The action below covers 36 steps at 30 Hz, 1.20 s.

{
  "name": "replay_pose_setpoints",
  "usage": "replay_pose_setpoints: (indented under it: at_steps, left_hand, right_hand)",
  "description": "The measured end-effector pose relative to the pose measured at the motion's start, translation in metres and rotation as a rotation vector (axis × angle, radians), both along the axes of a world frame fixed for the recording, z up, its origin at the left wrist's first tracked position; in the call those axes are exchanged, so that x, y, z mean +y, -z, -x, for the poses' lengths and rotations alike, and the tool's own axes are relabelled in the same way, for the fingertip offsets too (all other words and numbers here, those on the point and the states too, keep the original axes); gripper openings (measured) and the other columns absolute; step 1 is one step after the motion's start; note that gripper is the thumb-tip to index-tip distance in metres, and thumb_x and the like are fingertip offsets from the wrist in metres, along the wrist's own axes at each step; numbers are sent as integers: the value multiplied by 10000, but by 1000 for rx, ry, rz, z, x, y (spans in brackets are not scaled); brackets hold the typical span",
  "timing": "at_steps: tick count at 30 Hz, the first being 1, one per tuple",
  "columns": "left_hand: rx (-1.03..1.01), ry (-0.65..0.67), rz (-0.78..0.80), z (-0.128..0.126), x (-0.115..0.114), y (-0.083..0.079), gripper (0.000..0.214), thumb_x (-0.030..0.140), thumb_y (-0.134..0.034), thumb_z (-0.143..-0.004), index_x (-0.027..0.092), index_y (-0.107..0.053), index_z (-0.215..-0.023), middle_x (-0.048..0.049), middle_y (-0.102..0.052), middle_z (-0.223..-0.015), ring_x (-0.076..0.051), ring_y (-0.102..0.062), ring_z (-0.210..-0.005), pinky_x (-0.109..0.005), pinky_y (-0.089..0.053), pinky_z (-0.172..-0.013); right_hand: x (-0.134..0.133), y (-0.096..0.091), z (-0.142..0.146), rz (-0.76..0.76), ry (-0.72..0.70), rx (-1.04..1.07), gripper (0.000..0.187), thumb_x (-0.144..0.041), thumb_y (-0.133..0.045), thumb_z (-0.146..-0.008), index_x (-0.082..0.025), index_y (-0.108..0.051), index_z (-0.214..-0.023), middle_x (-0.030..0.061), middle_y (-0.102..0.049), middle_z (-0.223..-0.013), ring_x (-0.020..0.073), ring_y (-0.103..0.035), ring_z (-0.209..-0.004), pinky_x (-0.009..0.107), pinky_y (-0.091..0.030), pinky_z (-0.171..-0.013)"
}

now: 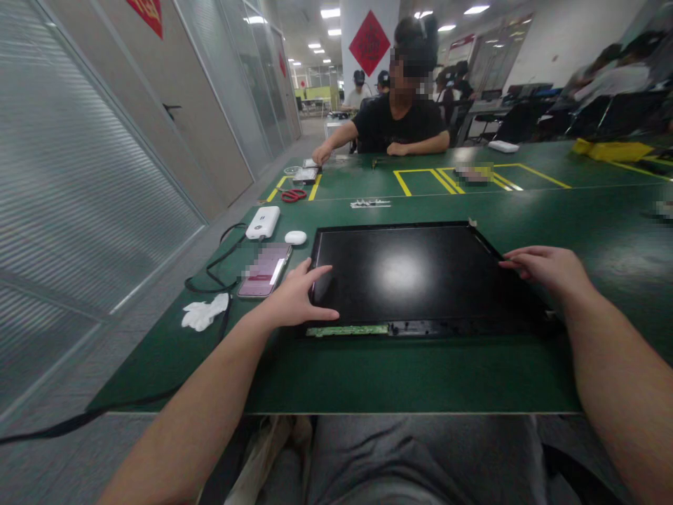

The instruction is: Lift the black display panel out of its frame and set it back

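Lying flat on the green table (420,379), a black display panel (415,277) sits between both hands. The left hand (297,298) rests spread wide on its near-left corner; the right hand (547,270) touches its right edge, fingers loosely extended. Just left lie a phone (264,270), a power bank (263,221) and a white case (295,238).

Black glossy screen panel (415,277) lies flat on the green table (420,372).
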<state>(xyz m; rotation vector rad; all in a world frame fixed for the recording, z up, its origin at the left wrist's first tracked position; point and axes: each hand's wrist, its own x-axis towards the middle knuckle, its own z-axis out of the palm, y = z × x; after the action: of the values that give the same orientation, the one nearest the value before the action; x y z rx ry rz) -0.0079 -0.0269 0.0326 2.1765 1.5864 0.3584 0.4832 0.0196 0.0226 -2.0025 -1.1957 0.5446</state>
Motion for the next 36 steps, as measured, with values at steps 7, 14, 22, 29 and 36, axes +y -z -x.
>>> replay_pose_setpoints:
  at_steps: [7, 14, 22, 29, 36]
  left_hand:
    - [19, 131, -14, 2, -2, -6, 1040, 591, -837, -637, 261, -431, -1536, -176, -139, -1687, -436, -237, -1514, -566, -265, -1202]
    - [25, 195, -41, 3, -1, -5, 977, 553, -832, -665, 245, -463, -1516, -175, -231, -1664, -420, -294, -1490, -565, -275, -1194]
    - [52, 198, -13, 2, -2, -7, 916, 565, -807, -685, 260, -500, -1492, -169, -234, -1669, -440, -268, -1497, -589, -270, -1183]
    - [78, 168, 21, 2, -2, -6, 932, 567, -809, -673, 253, -498, -1494, -196, -233, -1664, -472, -236, -1502, -622, -259, -1170]
    - [66, 191, -12, 2, -2, -7, 902, 546, -809, -681, 249, -513, -1479, -170, -238, -1669, -448, -274, -1494, -592, -268, -1182]
  right_hand:
    - [-7, -18, 20, 36, 68, 158, 169, -134, -607, -712, -147, -712, -844, 101, -755, -791, 85, -496, -519, 204, -416, -484]
    - [-4, -15, 17, 66, 74, 127, 146, -147, -623, -742, -141, -703, -864, 118, -767, -855, 92, -524, -547, 215, -425, -505]
    - [-3, -13, 15, 73, 81, 116, 164, -148, -620, -705, -154, -709, -843, 113, -767, -856, 124, -580, -622, 226, -438, -520]
    - [-6, -11, 11, 59, 60, 66, 187, -234, -623, -688, -173, -722, -835, 91, -771, -843, 137, -583, -626, 253, -459, -557]
    - [-2, -4, 2, 70, 51, -15, 251, -299, -619, -684, -192, -746, -872, 71, -782, -870, 128, -545, -570, 286, -471, -593]
